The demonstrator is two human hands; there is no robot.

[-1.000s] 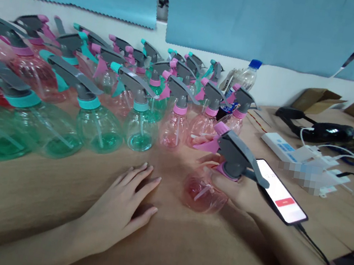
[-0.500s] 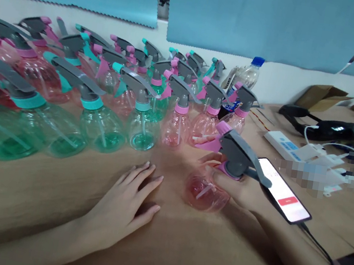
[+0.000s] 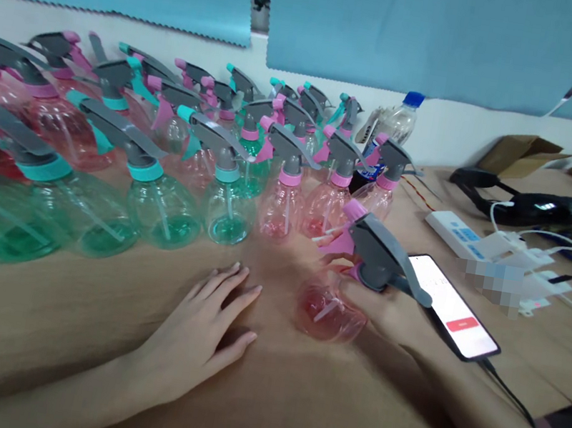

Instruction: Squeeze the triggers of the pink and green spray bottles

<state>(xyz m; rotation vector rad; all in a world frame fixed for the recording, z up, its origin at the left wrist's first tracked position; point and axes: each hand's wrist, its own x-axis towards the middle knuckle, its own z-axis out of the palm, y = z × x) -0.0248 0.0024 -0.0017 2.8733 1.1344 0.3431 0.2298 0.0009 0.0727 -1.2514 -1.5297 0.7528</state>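
"So, how's the right hand [image 3: 367, 301] posed?"

"Slanting in from the near side of the phone [image 3: 458, 313], fingers wrapped round the pink spray bottle [image 3: 325, 316], left of the phone."

"And the left hand [image 3: 200, 323]?"

"Palm down on the table [image 3: 261, 402], farther left of the phone, fingers relaxed and slightly spread."

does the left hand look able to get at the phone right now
Probably not directly: the right hand, gripping a pink spray bottle, lies between the left hand and the phone.
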